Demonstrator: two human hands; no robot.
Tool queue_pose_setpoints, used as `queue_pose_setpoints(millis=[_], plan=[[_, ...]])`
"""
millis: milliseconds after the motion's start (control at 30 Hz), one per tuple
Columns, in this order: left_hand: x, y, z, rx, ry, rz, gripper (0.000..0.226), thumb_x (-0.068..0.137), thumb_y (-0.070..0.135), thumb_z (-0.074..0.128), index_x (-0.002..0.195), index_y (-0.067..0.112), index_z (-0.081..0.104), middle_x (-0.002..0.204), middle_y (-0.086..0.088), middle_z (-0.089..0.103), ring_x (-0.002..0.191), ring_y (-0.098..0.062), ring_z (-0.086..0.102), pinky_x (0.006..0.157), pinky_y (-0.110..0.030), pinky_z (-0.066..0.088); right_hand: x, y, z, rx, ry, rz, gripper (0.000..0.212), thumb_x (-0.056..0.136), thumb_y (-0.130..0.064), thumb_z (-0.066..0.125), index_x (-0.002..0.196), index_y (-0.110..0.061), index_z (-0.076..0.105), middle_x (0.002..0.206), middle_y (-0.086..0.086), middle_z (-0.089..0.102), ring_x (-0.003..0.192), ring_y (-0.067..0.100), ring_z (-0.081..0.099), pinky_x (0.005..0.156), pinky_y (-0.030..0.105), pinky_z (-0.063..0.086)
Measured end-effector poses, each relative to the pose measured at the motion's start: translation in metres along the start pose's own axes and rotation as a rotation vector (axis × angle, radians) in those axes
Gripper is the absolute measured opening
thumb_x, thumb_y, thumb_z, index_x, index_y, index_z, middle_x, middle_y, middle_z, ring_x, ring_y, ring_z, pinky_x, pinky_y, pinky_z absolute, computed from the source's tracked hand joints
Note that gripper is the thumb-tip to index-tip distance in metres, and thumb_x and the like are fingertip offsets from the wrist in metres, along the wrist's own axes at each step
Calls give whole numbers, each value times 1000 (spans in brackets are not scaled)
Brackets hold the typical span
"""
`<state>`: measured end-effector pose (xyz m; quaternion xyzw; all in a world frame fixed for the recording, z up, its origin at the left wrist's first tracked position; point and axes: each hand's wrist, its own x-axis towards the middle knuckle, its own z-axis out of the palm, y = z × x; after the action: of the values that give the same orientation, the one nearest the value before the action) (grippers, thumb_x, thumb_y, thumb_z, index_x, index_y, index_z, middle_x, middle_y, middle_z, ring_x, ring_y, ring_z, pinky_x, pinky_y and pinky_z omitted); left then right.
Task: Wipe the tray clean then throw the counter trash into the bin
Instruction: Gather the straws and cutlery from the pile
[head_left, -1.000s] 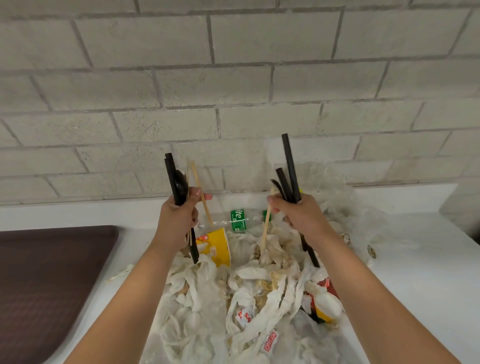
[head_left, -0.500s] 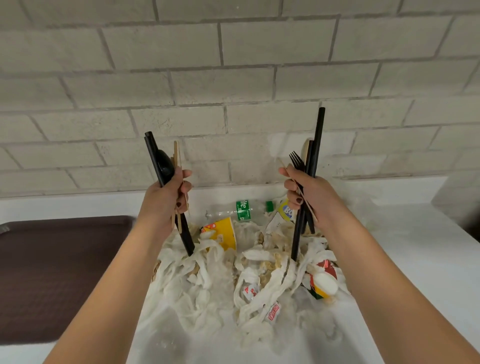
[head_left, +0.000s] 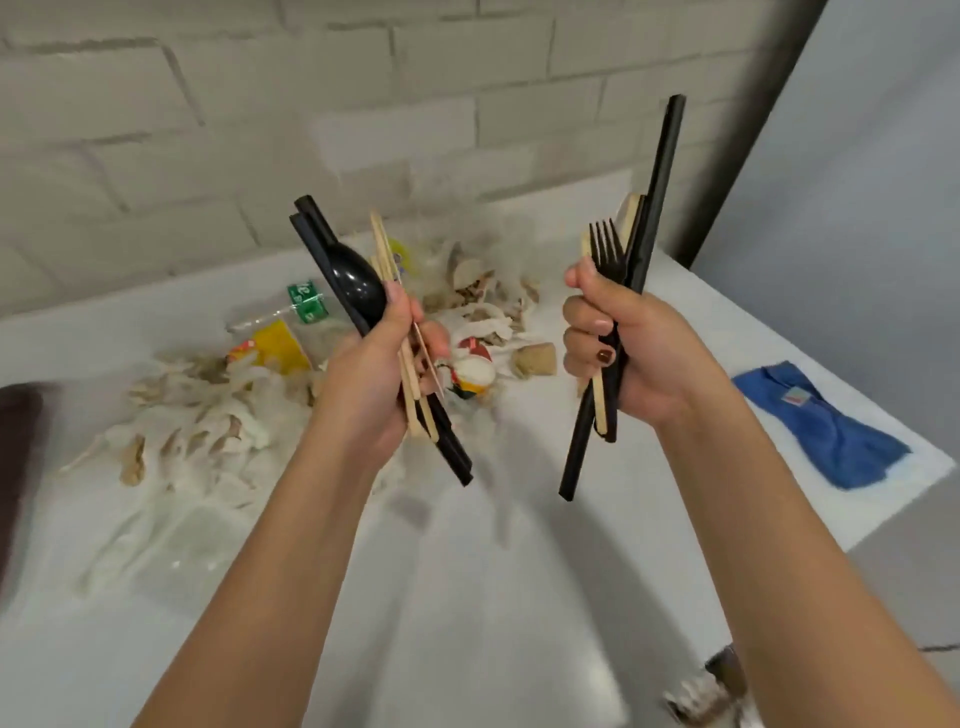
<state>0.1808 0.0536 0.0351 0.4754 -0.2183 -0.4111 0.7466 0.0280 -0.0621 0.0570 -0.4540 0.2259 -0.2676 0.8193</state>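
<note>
My left hand (head_left: 374, 374) and right hand (head_left: 628, 353) are side by side above the worktop (head_left: 519, 571), each gripping a bundle of sticks and cutlery: the spoon (head_left: 353, 286) in the left, the fork (head_left: 607, 249) in the right. Behind and left of my left hand the heap of napkins (head_left: 197, 431) lies on the worktop, with a cup (head_left: 270, 348) and a bottle (head_left: 291, 312) at its back, near the wall (head_left: 260, 130). The tray (head_left: 18, 441) sits at the far left edge; the cloth (head_left: 831, 426) lies right of my right hand
</note>
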Motion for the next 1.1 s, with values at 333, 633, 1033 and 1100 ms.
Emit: queue_pose_setpoints(millis=[333,633,1033,1100], plan=[[-71,-120,136,145,-222,-171,32,99,32,39,72,16,43,47,6,30,46,-9,28,51,-25,21,-127,-5,-158,25,213,27,29,88,-46,45,76,-19,49,45,-10,24,31,3,20,39,19,12],[-139,-264,264,259,-499,-324,29,87,36,47,73,12,48,47,8,29,40,-6,26,42,-16,26,-214,2,-317,141,206,78,58,78,-70,33,77,-16,54,43,-7,27,31,7,20,41,21,9],[-128,-506,231,552,-417,-939,54,83,74,35,64,27,53,55,3,33,45,-11,21,48,-28,10,-245,169,-483,318,639,395,62,87,-69,33,77,-13,58,46,-5,33,31,8,26,37,18,18],[-117,-551,212,567,-297,-1024,45,86,69,38,75,28,55,60,-2,40,44,-12,27,45,-23,14,-240,215,-510,288,717,504,59,89,-66,35,74,-13,56,49,-3,34,32,9,27,36,18,20]])
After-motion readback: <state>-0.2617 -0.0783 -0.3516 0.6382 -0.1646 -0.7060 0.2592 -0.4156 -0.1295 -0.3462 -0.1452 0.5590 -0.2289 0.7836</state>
